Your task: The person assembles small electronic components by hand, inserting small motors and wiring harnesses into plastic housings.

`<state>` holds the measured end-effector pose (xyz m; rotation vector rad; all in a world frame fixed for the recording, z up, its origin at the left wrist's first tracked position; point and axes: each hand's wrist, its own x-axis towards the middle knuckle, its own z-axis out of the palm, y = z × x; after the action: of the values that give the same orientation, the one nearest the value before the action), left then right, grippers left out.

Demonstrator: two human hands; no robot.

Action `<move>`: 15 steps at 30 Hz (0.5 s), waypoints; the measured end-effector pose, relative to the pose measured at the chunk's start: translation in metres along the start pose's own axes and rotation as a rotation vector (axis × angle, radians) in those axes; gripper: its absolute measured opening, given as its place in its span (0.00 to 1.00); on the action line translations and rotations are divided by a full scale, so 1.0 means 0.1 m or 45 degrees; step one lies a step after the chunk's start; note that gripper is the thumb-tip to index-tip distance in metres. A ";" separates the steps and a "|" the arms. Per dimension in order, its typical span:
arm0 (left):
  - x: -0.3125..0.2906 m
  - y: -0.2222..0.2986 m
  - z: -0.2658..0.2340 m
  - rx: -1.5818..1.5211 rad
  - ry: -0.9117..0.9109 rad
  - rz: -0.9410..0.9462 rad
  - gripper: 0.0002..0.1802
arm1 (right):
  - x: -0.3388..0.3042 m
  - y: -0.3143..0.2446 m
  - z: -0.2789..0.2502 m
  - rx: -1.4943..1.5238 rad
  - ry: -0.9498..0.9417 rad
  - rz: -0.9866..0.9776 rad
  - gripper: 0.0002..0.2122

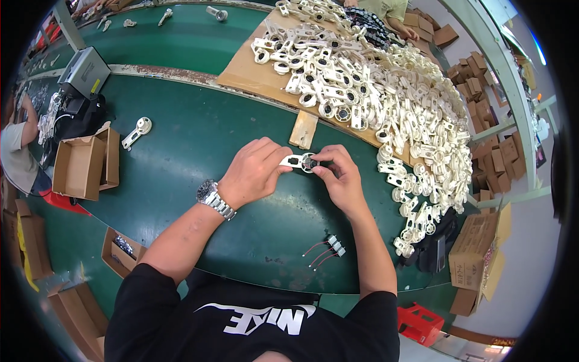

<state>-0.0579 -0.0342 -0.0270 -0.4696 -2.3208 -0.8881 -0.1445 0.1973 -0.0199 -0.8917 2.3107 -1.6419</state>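
Over the middle of the green worktable [175, 130], both hands meet at one white plastic housing [290, 161] with a narrow arm and a round end. My left hand [252, 172], with a steel watch at its wrist, pinches the narrow arm. At the round end, the thumb and fingers of my right hand [341, 179] are closed on the rim, beside a dark centre [310, 162]; my fingers partly cover it. Small silver motors [336, 244] with thin red and dark wires lie on the table near my right forearm.
A large heap of similar white housings [362, 84] covers cardboard at the far right. A wooden block [303, 130] lies just beyond my hands. To the left are a lone white housing [139, 133] and an open cardboard box [78, 166]. Other people sit beyond and at left.
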 end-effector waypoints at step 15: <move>0.03 0.06 0.02 -0.063 -0.017 0.084 0.16 | 0.01 -0.17 -0.07 0.468 -0.387 0.503 0.14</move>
<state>-0.0578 -0.0287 -0.0235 -0.5716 -2.2858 -0.9150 -0.1426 0.1990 -0.0015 -0.5193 1.7642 -1.5570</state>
